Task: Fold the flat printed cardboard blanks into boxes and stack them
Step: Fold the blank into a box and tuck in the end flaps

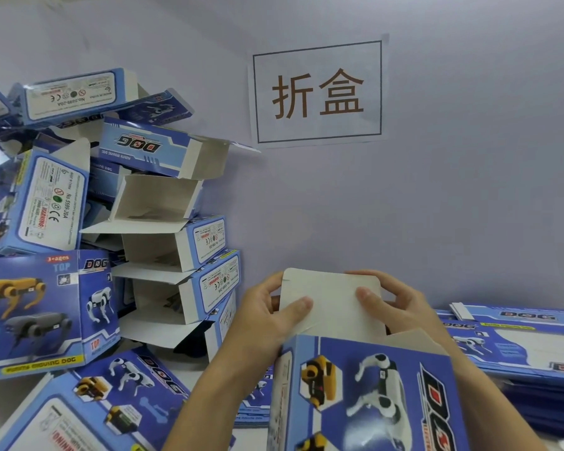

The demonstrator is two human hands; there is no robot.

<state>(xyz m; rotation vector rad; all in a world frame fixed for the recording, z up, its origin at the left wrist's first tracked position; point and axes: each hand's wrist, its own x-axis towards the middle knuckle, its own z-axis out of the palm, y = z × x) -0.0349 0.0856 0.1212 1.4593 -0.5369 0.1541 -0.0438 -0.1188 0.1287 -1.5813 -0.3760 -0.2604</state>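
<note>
Right in front of the head camera, low and centre, a blue printed box (368, 395) is held up with its plain grey flap (331, 304) standing upright at the far end. The left hand (267, 317) pinches the flap's left edge, thumb on the near face and fingers curled behind it. The right hand (394, 304) grips the flap's right edge the same way, thumb pressed on the near face. To the left, a heap of folded boxes (163, 242) leans against the pale wall (437, 190), many with open ends showing grey insides. To the right, a pile of flat blanks (515, 346) lies just beside the right forearm. On the wall above the hands hangs a white paper sign (318, 92) with two brown characters.
</note>
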